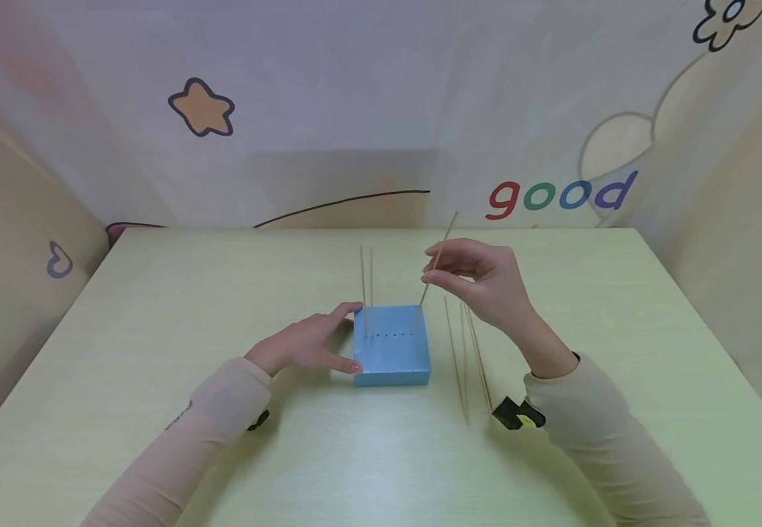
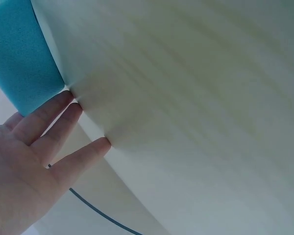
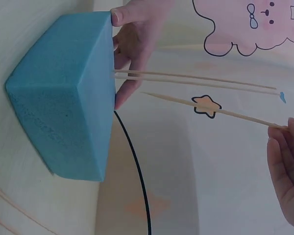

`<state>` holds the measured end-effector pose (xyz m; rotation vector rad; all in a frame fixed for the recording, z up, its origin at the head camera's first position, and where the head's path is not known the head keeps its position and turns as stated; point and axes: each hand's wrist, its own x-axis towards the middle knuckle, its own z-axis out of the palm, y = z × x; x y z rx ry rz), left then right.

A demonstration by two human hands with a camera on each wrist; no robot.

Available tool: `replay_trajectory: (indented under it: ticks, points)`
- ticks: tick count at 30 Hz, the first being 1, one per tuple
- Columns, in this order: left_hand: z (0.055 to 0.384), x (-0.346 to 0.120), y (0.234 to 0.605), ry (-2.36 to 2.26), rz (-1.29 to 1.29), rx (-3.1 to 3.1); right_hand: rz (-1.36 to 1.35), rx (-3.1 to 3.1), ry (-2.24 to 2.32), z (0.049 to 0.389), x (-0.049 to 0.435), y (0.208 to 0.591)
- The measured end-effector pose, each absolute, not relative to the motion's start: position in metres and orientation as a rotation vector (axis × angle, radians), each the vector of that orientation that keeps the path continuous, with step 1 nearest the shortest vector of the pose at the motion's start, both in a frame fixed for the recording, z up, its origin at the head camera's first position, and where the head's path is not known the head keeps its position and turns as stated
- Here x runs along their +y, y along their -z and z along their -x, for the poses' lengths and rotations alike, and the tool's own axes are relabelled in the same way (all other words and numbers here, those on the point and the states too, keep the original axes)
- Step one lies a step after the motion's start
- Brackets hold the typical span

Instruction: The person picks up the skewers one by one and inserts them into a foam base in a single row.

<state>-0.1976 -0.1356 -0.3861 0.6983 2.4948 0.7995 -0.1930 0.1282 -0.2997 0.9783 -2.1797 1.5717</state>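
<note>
Blue block: our left hand braces it, fingers spread; right hand pinches a stick. Positioning, likely; next calls for aligning tip with hole.

1. The word "good", in lowercase, stands on the pale backdrop behind the counter, toward the right; its letters run red, green, blue and purple.
2. A thin dark script-like mark stands on the left sleeve, too small to read.
</note>
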Motion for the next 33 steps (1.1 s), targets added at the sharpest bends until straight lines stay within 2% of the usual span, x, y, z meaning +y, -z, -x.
replay_trajectory:
  ticks: [16, 33]
  points:
    - [0.199, -0.134, 0.381, -0.77, -0.703, 2.509, -1.133, -2.13, -1.451, 0.201, 0.097, 0.31]
    - [0.197, -0.134, 0.381, -0.794, -0.696, 2.489, -1.211, -2.132, -1.399, 0.203, 0.085, 0.319]
